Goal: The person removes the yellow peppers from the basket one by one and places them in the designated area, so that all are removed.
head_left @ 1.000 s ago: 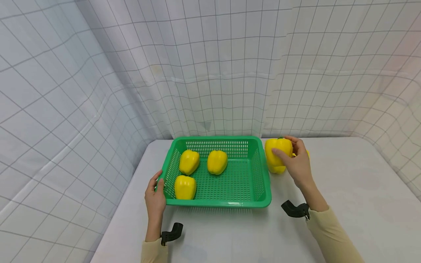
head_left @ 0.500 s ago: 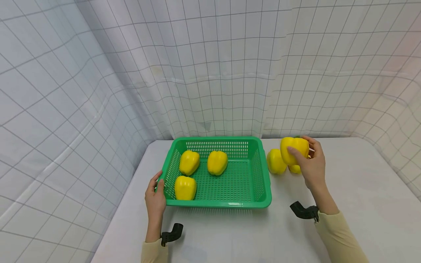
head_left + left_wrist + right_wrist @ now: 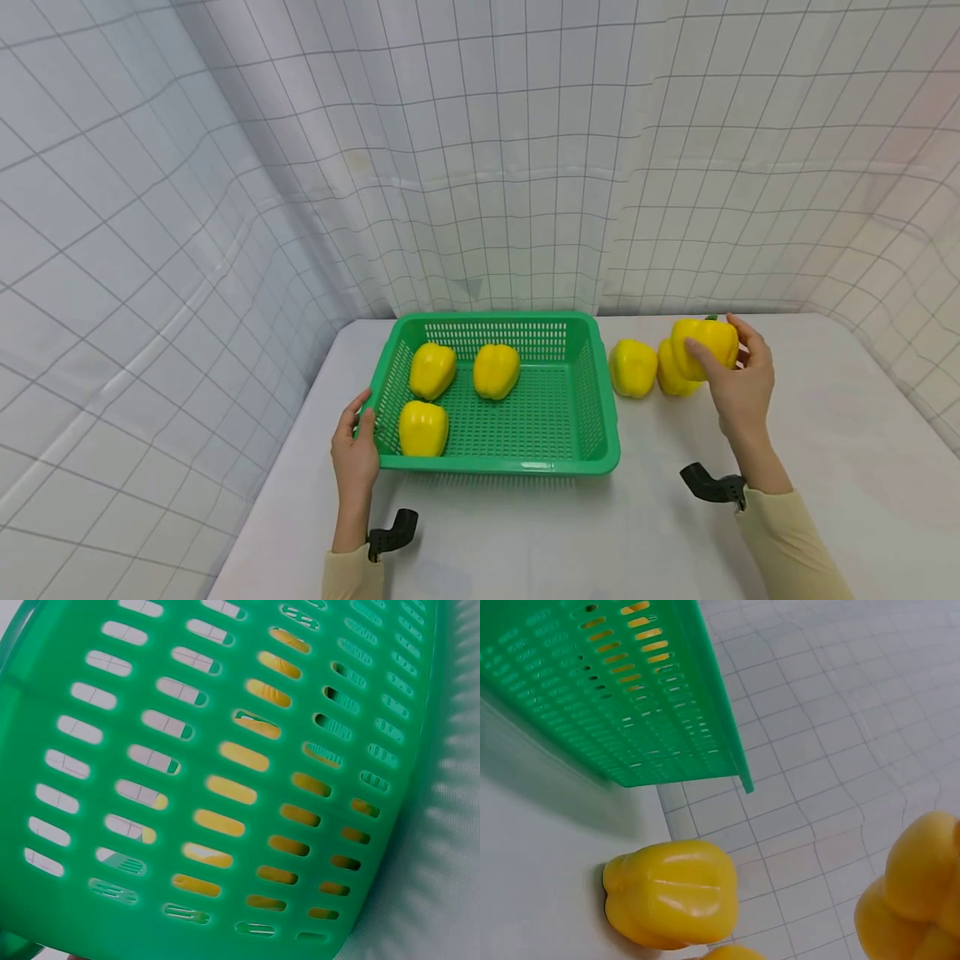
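Three inside, two beside, one held

The left hand (image 3: 355,454) grips the left rim of a rectangular green plastic basket (image 3: 495,465); three yellow bell peppers (image 3: 496,372) lie inside. Right of it, on the white worktop (image 3: 540,533), sit two more yellow bell peppers (image 3: 633,368). A green-stemmed yellow bell pepper (image 3: 711,340), held by the right hand (image 3: 741,385), partly hides one.

Forearms (image 3: 352,525) extended, well apart

Left grip (image 3: 356,454) is turned thumb inward; right grip (image 3: 744,383) is raised, fingers curled.
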`<action>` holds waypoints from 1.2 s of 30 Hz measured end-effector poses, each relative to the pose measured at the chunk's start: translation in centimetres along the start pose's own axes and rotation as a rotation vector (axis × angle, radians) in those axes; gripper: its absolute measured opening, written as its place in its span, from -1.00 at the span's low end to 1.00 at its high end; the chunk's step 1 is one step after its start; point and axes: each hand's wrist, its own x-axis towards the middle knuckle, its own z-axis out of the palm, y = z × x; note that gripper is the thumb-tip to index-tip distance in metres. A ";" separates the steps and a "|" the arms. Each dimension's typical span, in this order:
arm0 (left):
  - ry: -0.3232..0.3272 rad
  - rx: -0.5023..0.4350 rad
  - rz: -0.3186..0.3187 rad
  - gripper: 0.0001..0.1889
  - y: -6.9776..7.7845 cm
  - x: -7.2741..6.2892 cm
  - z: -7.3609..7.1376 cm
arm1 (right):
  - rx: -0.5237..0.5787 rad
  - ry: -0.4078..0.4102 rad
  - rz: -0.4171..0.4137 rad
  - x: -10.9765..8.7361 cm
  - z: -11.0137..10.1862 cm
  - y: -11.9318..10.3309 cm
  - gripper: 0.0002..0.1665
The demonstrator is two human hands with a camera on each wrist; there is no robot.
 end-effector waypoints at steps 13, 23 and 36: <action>-0.004 0.010 -0.009 -0.61 0.1 0.0 0.0 | -0.080 0.048 0.069 2.2 -1.8 2.1 -0.25; 0.002 -0.001 -0.012 -0.61 0.1 0.0 0.1 | -0.145 0.019 0.145 3.9 -2.4 3.6 -0.18; -0.006 -0.005 -0.012 -0.62 0.1 0.0 0.0 | -0.177 -0.020 0.222 5.6 -3.0 6.1 -0.05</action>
